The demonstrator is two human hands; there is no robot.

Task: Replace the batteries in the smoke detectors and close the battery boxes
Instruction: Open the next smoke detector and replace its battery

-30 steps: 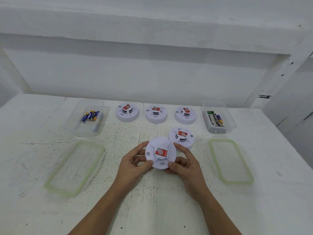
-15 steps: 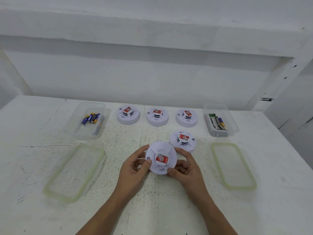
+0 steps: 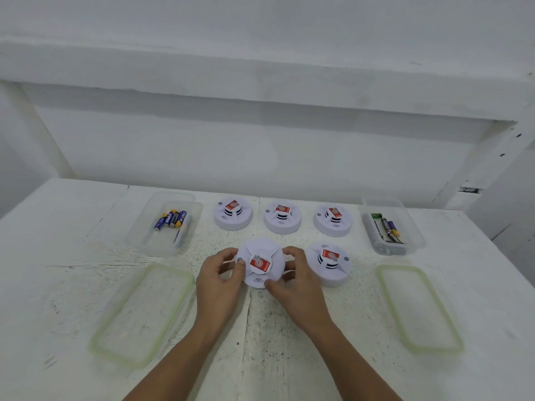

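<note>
A round white smoke detector [image 3: 267, 274] with a red label sits between my two hands near the middle of the white table. My left hand [image 3: 219, 277] grips its left rim, thumb on top. My right hand [image 3: 298, 282] grips its right rim, thumb on the front edge. Another detector [image 3: 330, 264] lies just to the right. Three more stand in a row behind: detector [image 3: 233, 214], detector [image 3: 282, 217], detector [image 3: 333, 219]. A clear box [image 3: 150, 238] at back left holds blue and yellow batteries [image 3: 171, 219]. Another clear box [image 3: 405, 241] at back right holds dark and green batteries [image 3: 386, 227].
Two green-rimmed clear lids lie flat: lid [image 3: 142, 314] at front left and lid [image 3: 419, 308] at front right. A white wall with a ledge rises behind the table [image 3: 58, 270]. The table's right edge drops off near the far right.
Both hands have carried the detector away from me and a little left, setting it down level with the neighbouring detector. The camera view has tilted up slightly.
</note>
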